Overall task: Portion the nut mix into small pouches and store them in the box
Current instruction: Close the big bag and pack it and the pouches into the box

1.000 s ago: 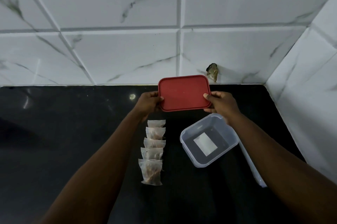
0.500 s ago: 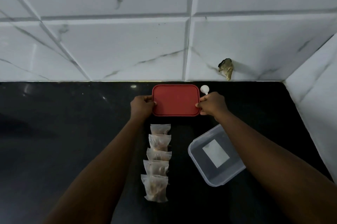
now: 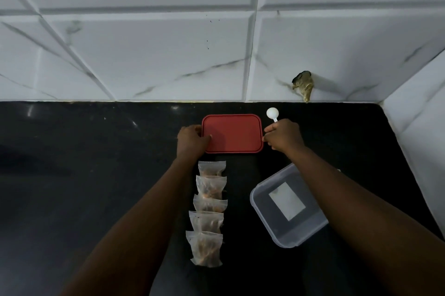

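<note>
A: Head view first: where's the red lid (image 3: 232, 133)?
B: Flat at the back of the black counter (image 3: 84, 175), close to the tiled wall (image 3: 144, 54). The left hand (image 3: 191, 140) grips its left edge, thumb on top; the right hand (image 3: 283, 135) pinches the right edge.
A: And the pouches (image 3: 209, 209)?
B: Five, filled, in an overlapping row nearer the person, between the forearms. The clear box (image 3: 265, 218) sits open to their right, partly under the right forearm. A white scoop (image 3: 272, 113) lies just behind the right hand.
</note>
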Motion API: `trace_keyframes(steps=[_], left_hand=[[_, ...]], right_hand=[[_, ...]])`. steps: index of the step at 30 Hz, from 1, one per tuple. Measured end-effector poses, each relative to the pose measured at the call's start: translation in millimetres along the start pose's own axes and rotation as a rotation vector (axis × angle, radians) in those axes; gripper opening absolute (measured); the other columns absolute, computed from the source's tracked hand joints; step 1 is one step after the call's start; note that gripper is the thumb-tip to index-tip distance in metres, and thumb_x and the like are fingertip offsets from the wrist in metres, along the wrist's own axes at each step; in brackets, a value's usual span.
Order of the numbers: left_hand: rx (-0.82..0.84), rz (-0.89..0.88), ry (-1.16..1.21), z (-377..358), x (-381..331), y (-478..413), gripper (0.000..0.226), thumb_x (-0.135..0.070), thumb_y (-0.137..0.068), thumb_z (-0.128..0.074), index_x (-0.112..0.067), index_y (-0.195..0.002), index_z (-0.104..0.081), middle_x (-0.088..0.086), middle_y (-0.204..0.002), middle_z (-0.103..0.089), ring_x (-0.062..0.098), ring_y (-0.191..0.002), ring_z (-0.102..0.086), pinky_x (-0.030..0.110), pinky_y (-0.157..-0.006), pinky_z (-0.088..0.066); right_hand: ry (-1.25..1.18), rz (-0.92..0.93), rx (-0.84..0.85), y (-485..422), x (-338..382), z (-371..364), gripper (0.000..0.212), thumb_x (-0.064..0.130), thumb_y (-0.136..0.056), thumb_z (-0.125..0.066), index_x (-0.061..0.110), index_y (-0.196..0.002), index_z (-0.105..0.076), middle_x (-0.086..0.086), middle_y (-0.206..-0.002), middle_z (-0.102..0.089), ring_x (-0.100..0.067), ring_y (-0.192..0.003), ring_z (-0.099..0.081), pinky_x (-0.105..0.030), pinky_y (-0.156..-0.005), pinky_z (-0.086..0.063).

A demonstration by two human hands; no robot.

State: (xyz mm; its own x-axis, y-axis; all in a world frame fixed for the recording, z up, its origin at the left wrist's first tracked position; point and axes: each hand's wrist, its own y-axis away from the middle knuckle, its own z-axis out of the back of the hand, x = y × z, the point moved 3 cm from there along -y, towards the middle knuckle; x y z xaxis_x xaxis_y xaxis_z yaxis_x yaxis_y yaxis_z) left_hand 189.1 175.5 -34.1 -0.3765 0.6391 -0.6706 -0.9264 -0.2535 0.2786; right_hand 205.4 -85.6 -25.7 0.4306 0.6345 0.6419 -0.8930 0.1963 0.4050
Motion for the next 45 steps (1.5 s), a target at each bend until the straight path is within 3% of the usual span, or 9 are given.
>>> trace_keyframes(steps=[4, 8, 13, 17, 22, 31, 39, 42, 45], left_hand=[[0.037, -0.109, 0.002, -2.8, -24.5, 30.9, 0.027, -0.021, -0.094, -0.072, -0.008, -0.118, -0.071, 0.003, -0.106, -0.069, 0.011, -0.089, -0.064, 0.020, -0.073, -0.053], [0.338, -0.095, 0.035, -20.0, -53.5, 71.6, 0.012, -0.026, -0.094, -0.075, -0.016, -0.093, -0.068, 0.006, -0.093, -0.071, 0.012, -0.077, -0.065, 0.029, -0.077, -0.059], [0.569, -0.060, -0.032, -40.4, -68.6, 113.7, 0.025, -0.033, -0.087, -0.082, -0.017, -0.100, -0.069, 0.009, -0.106, -0.073, 0.019, -0.093, -0.069, 0.037, -0.089, -0.061], [0.548, -0.105, -0.194, -45.8, -68.0, 136.2, 0.042, -0.031, -0.085, -0.084, -0.013, -0.119, -0.068, 0.007, -0.116, -0.069, 0.015, -0.090, -0.065, 0.025, -0.071, -0.058], [0.486, 0.075, -0.154, -49.7, -60.6, 156.2, 0.037, -0.023, -0.091, -0.079, -0.006, -0.120, -0.063, 0.010, -0.092, -0.064, 0.017, -0.072, -0.066, 0.029, -0.064, -0.062], [0.255, 0.011, -0.043, -52.6, -48.8, 166.9, 0.023, -0.005, -0.093, -0.066, -0.010, -0.114, -0.075, 0.010, -0.108, -0.074, 0.024, -0.095, -0.073, 0.040, -0.088, -0.063], [0.156, -0.056, -0.063, -57.0, -46.1, 174.5, 0.021, -0.008, -0.097, -0.064, -0.013, -0.115, -0.076, 0.004, -0.106, -0.074, 0.012, -0.084, -0.064, 0.020, -0.059, -0.044], [0.145, -0.063, -0.090, -55.9, -46.8, 176.8, 0.019, -0.014, -0.097, -0.066, -0.013, -0.113, -0.075, 0.002, -0.100, -0.071, 0.019, -0.092, -0.068, 0.030, -0.072, -0.054], [0.039, -0.174, -0.168, -56.3, -51.5, 179.7, 0.035, -0.026, -0.091, -0.073, -0.013, -0.123, -0.070, 0.007, -0.120, -0.069, 0.025, -0.111, -0.066, 0.041, -0.096, -0.056]], right_hand=[[-0.001, 0.104, -0.036, 26.0, 1.4, 32.9, 0.024, 0.014, -0.086, -0.079, 0.016, -0.110, -0.077, 0.001, -0.101, -0.075, -0.008, -0.091, -0.066, -0.021, -0.082, -0.047], [0.017, 0.131, -0.030, 59.2, -13.9, 63.0, 0.028, 0.013, -0.090, -0.073, 0.016, -0.118, -0.073, -0.001, -0.109, -0.075, -0.008, -0.094, -0.064, -0.024, -0.088, -0.047], [0.032, 0.106, 0.052, 91.6, -47.7, 77.6, 0.033, 0.017, -0.094, -0.069, 0.020, -0.127, -0.067, -0.001, -0.123, -0.069, -0.010, -0.104, -0.062, -0.028, -0.095, -0.049], [0.094, 0.120, 0.039, 108.8, -64.7, 79.8, 0.040, 0.019, -0.096, -0.064, 0.019, -0.136, -0.062, -0.004, -0.133, -0.065, -0.018, -0.118, -0.061, -0.029, -0.095, -0.047], [0.119, 0.095, 0.044, 122.6, -77.6, 80.9, 0.052, 0.012, -0.098, -0.059, 0.022, -0.148, -0.049, -0.004, -0.144, -0.057, -0.022, -0.127, -0.057, -0.028, -0.091, -0.045], [0.082, 0.047, -0.012, 149.9, -111.0, 86.4, 0.045, 0.007, -0.096, -0.055, 0.021, -0.139, -0.058, -0.006, -0.133, -0.064, -0.019, -0.108, -0.062, -0.033, -0.087, -0.052], [0.004, 0.037, -0.028, 167.2, -129.6, 80.2, 0.045, 0.015, -0.100, -0.056, 0.024, -0.144, -0.054, -0.008, -0.140, -0.059, -0.017, -0.111, -0.058, -0.028, -0.084, -0.044], [-0.082, 0.028, -0.083, 172.2, -133.6, 86.4, 0.042, 0.025, -0.101, -0.059, 0.022, -0.142, -0.056, -0.006, -0.142, -0.058, -0.018, -0.120, -0.059, -0.029, -0.092, -0.045], [-0.099, 0.050, -0.243, 178.0, -149.7, 100.7, 0.033, 0.018, -0.102, -0.056, 0.017, -0.133, -0.063, -0.005, -0.134, -0.064, -0.018, -0.118, -0.060, -0.028, -0.094, -0.045]])
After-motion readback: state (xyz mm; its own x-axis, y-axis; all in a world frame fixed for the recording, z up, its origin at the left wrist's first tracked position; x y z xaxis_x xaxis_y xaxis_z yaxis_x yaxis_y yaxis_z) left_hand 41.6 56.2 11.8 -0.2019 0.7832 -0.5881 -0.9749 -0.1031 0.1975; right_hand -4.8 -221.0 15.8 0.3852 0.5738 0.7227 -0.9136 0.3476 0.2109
